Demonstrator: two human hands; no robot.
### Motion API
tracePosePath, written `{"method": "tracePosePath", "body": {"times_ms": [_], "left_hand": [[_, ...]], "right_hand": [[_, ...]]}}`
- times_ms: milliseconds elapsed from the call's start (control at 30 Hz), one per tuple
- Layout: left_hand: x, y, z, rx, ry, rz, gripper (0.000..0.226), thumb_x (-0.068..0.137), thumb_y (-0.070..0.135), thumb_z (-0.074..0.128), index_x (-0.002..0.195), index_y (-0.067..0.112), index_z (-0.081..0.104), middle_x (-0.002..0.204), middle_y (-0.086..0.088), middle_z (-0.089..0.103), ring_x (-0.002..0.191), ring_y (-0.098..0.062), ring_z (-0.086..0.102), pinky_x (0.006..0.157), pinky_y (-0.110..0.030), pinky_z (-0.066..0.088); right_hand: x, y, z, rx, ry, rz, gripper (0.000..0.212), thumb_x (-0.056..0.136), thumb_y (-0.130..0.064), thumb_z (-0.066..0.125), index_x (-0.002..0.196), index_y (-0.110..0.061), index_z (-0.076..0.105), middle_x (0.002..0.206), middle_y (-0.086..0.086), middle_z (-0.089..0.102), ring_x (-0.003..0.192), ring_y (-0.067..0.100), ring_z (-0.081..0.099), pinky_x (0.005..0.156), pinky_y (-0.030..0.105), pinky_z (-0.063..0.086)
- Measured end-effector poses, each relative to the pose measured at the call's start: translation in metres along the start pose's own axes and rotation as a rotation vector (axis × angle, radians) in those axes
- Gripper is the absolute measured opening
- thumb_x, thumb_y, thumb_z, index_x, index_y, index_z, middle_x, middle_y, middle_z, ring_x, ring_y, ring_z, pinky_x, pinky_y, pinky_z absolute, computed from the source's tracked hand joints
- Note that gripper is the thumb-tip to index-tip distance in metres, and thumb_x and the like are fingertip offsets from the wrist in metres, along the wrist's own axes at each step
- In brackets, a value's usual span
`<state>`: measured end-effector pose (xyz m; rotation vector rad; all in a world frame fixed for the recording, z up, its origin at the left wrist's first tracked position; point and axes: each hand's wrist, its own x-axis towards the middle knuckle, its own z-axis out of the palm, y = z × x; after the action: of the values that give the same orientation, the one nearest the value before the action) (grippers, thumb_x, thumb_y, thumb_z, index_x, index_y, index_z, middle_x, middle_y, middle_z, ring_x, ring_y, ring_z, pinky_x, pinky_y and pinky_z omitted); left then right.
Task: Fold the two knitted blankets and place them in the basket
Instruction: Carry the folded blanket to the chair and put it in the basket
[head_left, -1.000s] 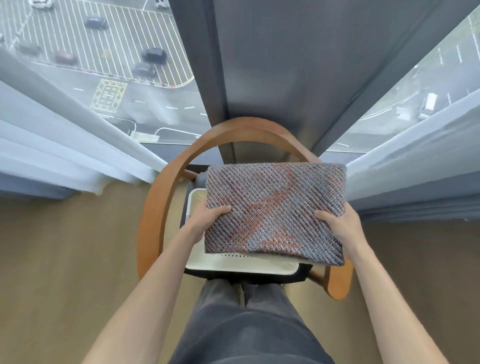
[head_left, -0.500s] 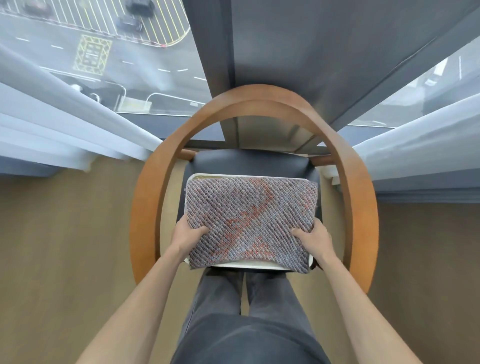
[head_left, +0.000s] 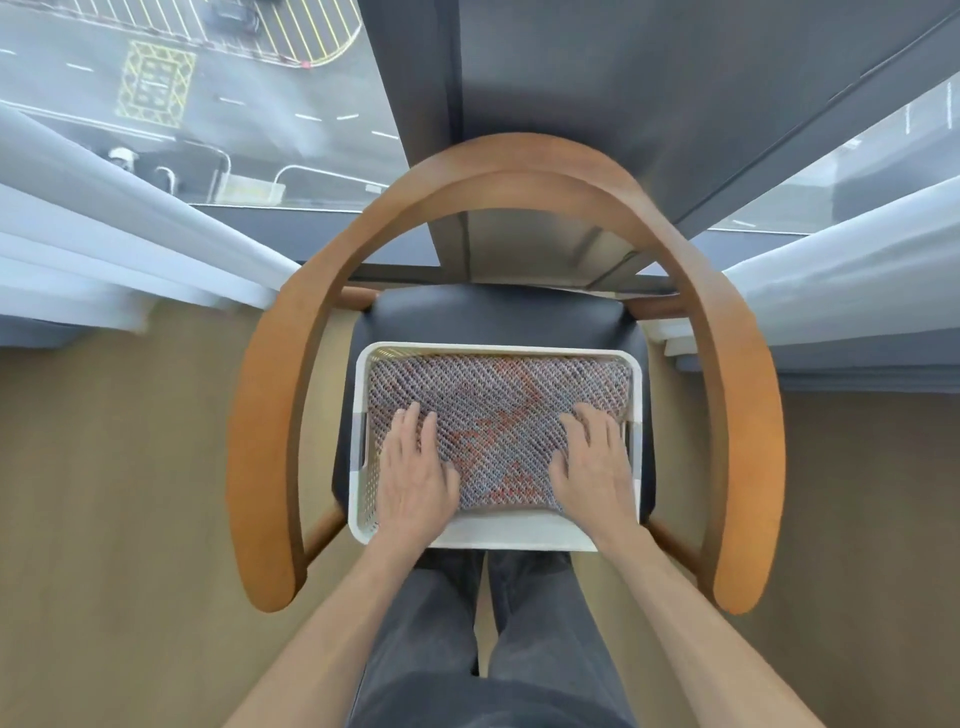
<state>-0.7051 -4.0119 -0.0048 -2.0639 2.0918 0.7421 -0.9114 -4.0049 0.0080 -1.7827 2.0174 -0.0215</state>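
Observation:
A folded knitted blanket (head_left: 498, 410), grey with an orange-red pattern, lies flat inside the white perforated basket (head_left: 498, 347). The basket stands on the dark seat of a wooden chair. My left hand (head_left: 415, 470) rests palm-down on the blanket's left part, fingers straight. My right hand (head_left: 595, 465) lies flat on its right part the same way. A second blanket is not visible; anything under the top one is hidden.
The chair's curved wooden armrest and back rail (head_left: 519, 166) ring the basket on three sides. White curtains (head_left: 104, 260) hang left and right by a window with a dark pillar (head_left: 571, 104). My legs (head_left: 483, 623) stand at the seat's front edge.
The blanket, gripped at its near edge by both hands, came down into the basket. Both hands let go and now lie flat on top of it.

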Motion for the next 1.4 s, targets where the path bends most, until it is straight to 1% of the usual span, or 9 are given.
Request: {"method": "tracePosePath", "body": {"times_ms": [167, 333, 567, 700, 867, 1000, 1067, 1167, 1400], "left_hand": [[0.032, -0.027, 0.05, 0.187, -0.059, 0.078, 0.068, 0.092, 0.04, 0.033, 0.149, 0.006, 0.016, 0.157, -0.02, 0.01, 0.145, -0.033, 0.007, 0.118, -0.048, 0.011], [0.06, -0.072, 0.096, 0.364, -0.124, 0.21, 0.072, 0.092, 0.049, 0.022, 0.149, 0.007, 0.009, 0.157, -0.02, 0.001, 0.145, -0.032, 0.0, 0.118, -0.047, 0.006], [0.055, -0.051, 0.083, 0.306, -0.084, 0.203, 0.07, 0.09, 0.037, 0.023, 0.149, 0.002, 0.01, 0.157, -0.021, -0.001, 0.145, -0.034, -0.003, 0.118, -0.049, 0.004], [0.057, -0.016, 0.081, 0.195, -0.027, 0.432, 0.068, 0.094, 0.037, 0.025, 0.149, 0.001, 0.009, 0.158, -0.017, 0.003, 0.146, -0.029, 0.002, 0.119, -0.047, 0.005], [0.089, -0.016, 0.092, 0.386, -0.212, 0.408, 0.067, 0.096, 0.046, 0.003, 0.147, 0.005, -0.012, 0.158, -0.014, -0.008, 0.145, -0.025, -0.012, 0.115, -0.042, -0.017], [0.078, -0.016, 0.085, 0.214, -0.046, 0.4, 0.067, 0.096, 0.041, 0.021, 0.15, 0.004, 0.007, 0.159, -0.014, 0.003, 0.147, -0.025, 0.0, 0.119, -0.045, 0.001], [0.069, -0.025, 0.08, 0.097, 0.084, 0.217, 0.068, 0.095, 0.038, 0.028, 0.149, 0.001, 0.01, 0.159, -0.015, 0.003, 0.147, -0.027, 0.002, 0.119, -0.044, 0.005], [0.067, -0.044, 0.085, 0.137, 0.002, 0.008, 0.073, 0.095, 0.042, 0.023, 0.149, -0.002, 0.002, 0.158, -0.018, -0.005, 0.146, -0.029, -0.005, 0.119, -0.044, 0.006], [0.079, -0.048, 0.087, 0.266, -0.155, 0.049, 0.076, 0.095, 0.046, 0.023, 0.147, -0.003, -0.005, 0.156, -0.022, -0.006, 0.146, -0.032, -0.005, 0.119, -0.041, 0.002]], "right_hand": [[0.023, 0.021, 0.056, -0.146, -0.094, 0.021, 0.058, 0.091, -0.027, 0.049, 0.141, -0.003, 0.035, 0.151, 0.019, 0.029, 0.139, 0.033, 0.028, 0.112, 0.046, 0.028], [0.037, 0.055, 0.12, -0.248, -0.205, 0.033, 0.07, 0.096, -0.046, 0.018, 0.148, 0.0, 0.01, 0.157, 0.017, 0.008, 0.145, 0.029, 0.01, 0.118, 0.041, 0.011], [0.038, 0.036, 0.112, -0.286, -0.186, 0.068, 0.068, 0.09, -0.033, 0.034, 0.143, 0.008, 0.024, 0.153, 0.025, 0.019, 0.142, 0.036, 0.019, 0.116, 0.048, 0.017], [0.044, -0.003, 0.107, -0.181, -0.069, -0.013, 0.066, 0.089, -0.031, 0.037, 0.143, 0.004, 0.025, 0.154, 0.022, 0.016, 0.144, 0.032, 0.011, 0.117, 0.048, 0.013], [0.072, -0.003, 0.123, -0.227, -0.299, -0.094, 0.071, 0.097, -0.042, 0.03, 0.147, 0.0, 0.005, 0.156, 0.019, -0.003, 0.145, 0.029, -0.004, 0.118, 0.044, -0.001], [0.058, 0.007, 0.114, -0.175, -0.088, -0.109, 0.066, 0.094, -0.035, 0.034, 0.146, 0.002, 0.019, 0.155, 0.021, 0.011, 0.145, 0.03, 0.008, 0.118, 0.047, 0.01], [0.048, 0.023, 0.107, -0.161, 0.06, -0.014, 0.065, 0.095, -0.036, 0.033, 0.146, 0.002, 0.019, 0.155, 0.023, 0.012, 0.145, 0.033, 0.008, 0.118, 0.047, 0.012], [0.05, 0.045, 0.109, -0.229, -0.057, 0.067, 0.07, 0.095, -0.043, 0.028, 0.146, 0.003, 0.017, 0.155, 0.022, 0.008, 0.144, 0.033, 0.007, 0.118, 0.046, 0.01], [0.059, 0.047, 0.112, -0.26, -0.211, 0.047, 0.07, 0.096, -0.042, 0.03, 0.146, 0.004, 0.014, 0.155, 0.023, 0.007, 0.144, 0.034, 0.007, 0.118, 0.043, 0.005]]}}
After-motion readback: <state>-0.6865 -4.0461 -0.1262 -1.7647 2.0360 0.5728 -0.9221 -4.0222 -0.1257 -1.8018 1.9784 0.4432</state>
